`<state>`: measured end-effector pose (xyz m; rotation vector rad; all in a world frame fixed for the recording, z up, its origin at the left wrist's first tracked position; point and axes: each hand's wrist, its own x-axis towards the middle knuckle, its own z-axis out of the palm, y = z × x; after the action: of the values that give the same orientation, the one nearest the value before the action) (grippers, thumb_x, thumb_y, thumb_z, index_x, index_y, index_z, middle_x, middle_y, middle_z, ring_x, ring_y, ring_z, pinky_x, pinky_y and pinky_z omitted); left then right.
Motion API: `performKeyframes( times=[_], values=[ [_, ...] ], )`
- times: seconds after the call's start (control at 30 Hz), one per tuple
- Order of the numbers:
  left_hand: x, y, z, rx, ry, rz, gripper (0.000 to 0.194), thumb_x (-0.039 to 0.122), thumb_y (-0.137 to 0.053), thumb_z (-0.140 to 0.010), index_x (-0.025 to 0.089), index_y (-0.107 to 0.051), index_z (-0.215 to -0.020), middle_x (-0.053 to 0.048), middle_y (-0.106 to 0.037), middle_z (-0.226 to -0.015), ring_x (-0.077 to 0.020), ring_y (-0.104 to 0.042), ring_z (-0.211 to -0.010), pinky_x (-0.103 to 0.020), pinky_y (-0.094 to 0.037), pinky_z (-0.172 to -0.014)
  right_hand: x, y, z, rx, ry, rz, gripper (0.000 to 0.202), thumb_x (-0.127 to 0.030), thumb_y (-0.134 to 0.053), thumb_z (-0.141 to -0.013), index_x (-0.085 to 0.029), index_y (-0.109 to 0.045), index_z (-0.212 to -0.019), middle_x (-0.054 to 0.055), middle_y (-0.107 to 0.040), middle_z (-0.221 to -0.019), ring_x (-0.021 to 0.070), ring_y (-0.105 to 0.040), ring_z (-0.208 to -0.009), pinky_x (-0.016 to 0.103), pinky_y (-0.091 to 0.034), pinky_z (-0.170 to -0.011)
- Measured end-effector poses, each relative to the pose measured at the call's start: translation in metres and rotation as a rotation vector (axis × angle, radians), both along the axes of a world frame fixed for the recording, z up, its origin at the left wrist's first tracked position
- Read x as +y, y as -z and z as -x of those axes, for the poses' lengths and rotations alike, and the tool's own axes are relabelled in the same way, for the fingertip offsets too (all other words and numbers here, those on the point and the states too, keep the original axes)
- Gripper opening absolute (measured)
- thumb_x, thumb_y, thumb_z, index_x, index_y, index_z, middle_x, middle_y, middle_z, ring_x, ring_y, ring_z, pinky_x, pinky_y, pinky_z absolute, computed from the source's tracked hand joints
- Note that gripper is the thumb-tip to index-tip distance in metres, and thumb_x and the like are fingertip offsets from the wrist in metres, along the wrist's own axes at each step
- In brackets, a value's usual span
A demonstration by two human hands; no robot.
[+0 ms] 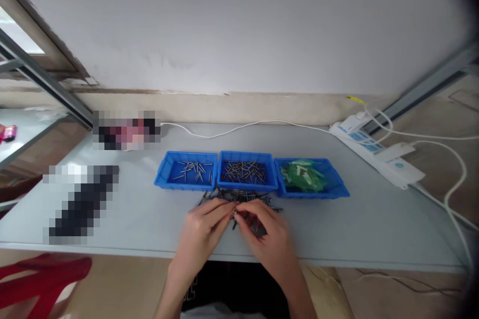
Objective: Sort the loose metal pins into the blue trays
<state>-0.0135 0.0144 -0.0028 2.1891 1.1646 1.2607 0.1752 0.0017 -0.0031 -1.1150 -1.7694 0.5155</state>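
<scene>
My left hand (205, 225) and my right hand (267, 229) meet at the fingertips near the table's front edge. Both pinch a small metallic piece (235, 211), mostly covered by the fingers. Under and behind the hands lies a loose pile of dark metal rods (245, 195). Beyond the pile, three blue trays stand in a row: the left tray (161, 180) holds scattered silver pins, the middle tray (247, 187) many darker rods, and the right tray (339, 190) green plastic bags with pale pieces.
A white power strip (377, 152) with plugs and cables lies at the back right. A thin white cable (224, 131) runs along the back. Two blurred-out items lie on the left. A red stool (48, 279) stands below at the left.
</scene>
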Motion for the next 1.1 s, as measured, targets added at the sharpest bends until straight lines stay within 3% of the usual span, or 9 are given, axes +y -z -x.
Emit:
performKeyframes(
  times=[0.23, 0.37, 0.5, 0.63, 0.8, 0.9, 1.1],
  values=[
    [-0.001, -0.001, 0.001, 0.091, -0.005, -0.040, 0.022, 0.020, -0.060, -0.110, 0.021, -0.080, -0.118, -0.008, -0.082, -0.107, -0.0203, -0.079, -0.091, -0.029, -0.063, -0.080, 0.002, 0.000, 0.001, 0.016, -0.029, -0.043, 0.012, -0.015, -0.068, -0.103, -0.024, -0.071, -0.111, 0.000, -0.075, -0.090, 0.0124, -0.065, -0.068, 0.024, -0.055, -0.064],
    [-0.002, 0.000, 0.001, 0.077, -0.058, -0.022, 0.027, 0.020, -0.061, -0.109, 0.023, -0.075, -0.132, -0.008, -0.081, -0.109, -0.0201, -0.078, -0.094, -0.030, -0.064, -0.084, 0.004, -0.007, 0.003, 0.046, 0.000, -0.083, 0.014, -0.012, -0.066, -0.103, -0.024, -0.071, -0.108, -0.001, -0.074, -0.086, 0.0116, -0.064, -0.066, 0.023, -0.054, -0.062],
    [-0.004, -0.001, 0.001, 0.074, -0.183, 0.019, 0.028, 0.024, -0.066, -0.107, 0.023, -0.073, -0.134, -0.006, -0.080, -0.101, -0.0196, -0.077, -0.088, -0.030, -0.064, -0.082, 0.021, -0.022, 0.001, 0.060, 0.184, -0.157, 0.011, -0.017, -0.069, -0.103, -0.025, -0.071, -0.110, -0.001, -0.075, -0.087, 0.0111, -0.064, -0.063, 0.023, -0.054, -0.062],
    [-0.005, -0.003, -0.001, 0.156, -0.152, -0.040, 0.017, 0.025, -0.067, -0.106, 0.022, -0.077, -0.120, -0.007, -0.080, -0.104, -0.0216, -0.073, -0.090, -0.033, -0.063, -0.081, 0.039, -0.029, -0.002, -0.054, 0.370, -0.176, 0.016, -0.028, -0.067, -0.106, -0.024, -0.073, -0.120, 0.000, -0.075, -0.086, 0.0120, -0.060, -0.057, 0.027, -0.055, -0.062],
    [-0.003, -0.001, -0.005, 0.320, -0.118, -0.027, 0.024, 0.029, -0.078, -0.098, 0.022, -0.076, -0.121, -0.009, -0.074, -0.106, -0.0280, -0.067, -0.095, -0.041, -0.062, -0.079, 0.029, -0.011, -0.002, -0.064, 0.321, -0.142, 0.021, -0.028, -0.065, -0.107, -0.022, -0.073, -0.125, 0.000, -0.075, -0.084, 0.0113, -0.062, -0.056, 0.024, -0.055, -0.058],
    [-0.002, 0.000, -0.006, 0.366, -0.118, -0.005, 0.018, 0.025, -0.079, -0.096, 0.022, -0.076, -0.113, -0.008, -0.072, -0.101, -0.0285, -0.065, -0.094, -0.041, -0.061, -0.078, 0.020, -0.001, -0.002, -0.083, 0.267, -0.129, 0.019, -0.026, -0.064, -0.107, -0.022, -0.073, -0.123, 0.001, -0.077, -0.085, 0.0111, -0.063, -0.056, 0.024, -0.055, -0.057],
    [-0.002, 0.000, -0.006, 0.335, -0.141, -0.010, 0.004, 0.021, -0.070, -0.103, 0.021, -0.074, -0.102, -0.007, -0.069, -0.097, -0.0260, -0.063, -0.091, -0.039, -0.059, -0.077, 0.017, -0.003, -0.003, -0.091, 0.243, -0.107, 0.018, -0.026, -0.061, -0.108, -0.021, -0.075, -0.119, 0.003, -0.080, -0.090, 0.0119, -0.066, -0.058, 0.024, -0.057, -0.057]
  ],
)
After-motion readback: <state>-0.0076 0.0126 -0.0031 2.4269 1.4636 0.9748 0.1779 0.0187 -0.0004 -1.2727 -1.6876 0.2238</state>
